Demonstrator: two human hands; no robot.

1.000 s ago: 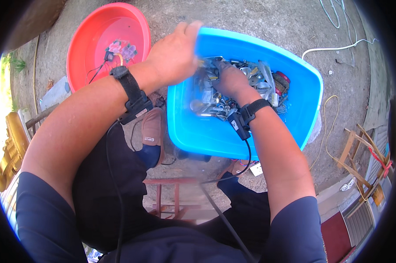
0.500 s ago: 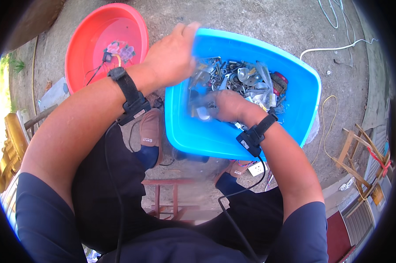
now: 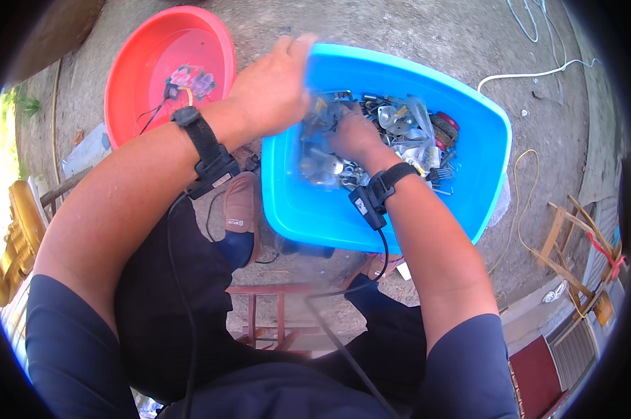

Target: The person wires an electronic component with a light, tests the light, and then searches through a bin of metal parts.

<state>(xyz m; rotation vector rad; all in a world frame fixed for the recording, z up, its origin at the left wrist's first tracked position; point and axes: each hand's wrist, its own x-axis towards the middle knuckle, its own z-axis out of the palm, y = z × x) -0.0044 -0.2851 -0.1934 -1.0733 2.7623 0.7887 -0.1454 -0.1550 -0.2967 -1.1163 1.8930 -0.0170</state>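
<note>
A blue plastic tub (image 3: 441,209) stands in front of me with a heap of small metal parts (image 3: 403,129) in it. My left hand (image 3: 277,87) is closed over the tub's far left rim; its fingertips are blurred. Inside the tub, my right hand (image 3: 357,136) reaches down into the heap, its fingers hidden among the parts. Left of that hand lies clear plastic (image 3: 319,164) with shiny pieces under it, partly blurred. A dark brush-like piece with a red edge (image 3: 445,131) rests at the heap's right side.
A red basin (image 3: 130,84) with a flower pattern and a small wired black device (image 3: 170,91) stands to the left. Cables (image 3: 518,75) lie on the ground at the right. Wooden scraps (image 3: 574,272) are farther right. A reddish stool frame (image 3: 277,314) is between my legs.
My right hand has moved away from me and slightly left, deeper into the heap. My left hand stays at the rim.
</note>
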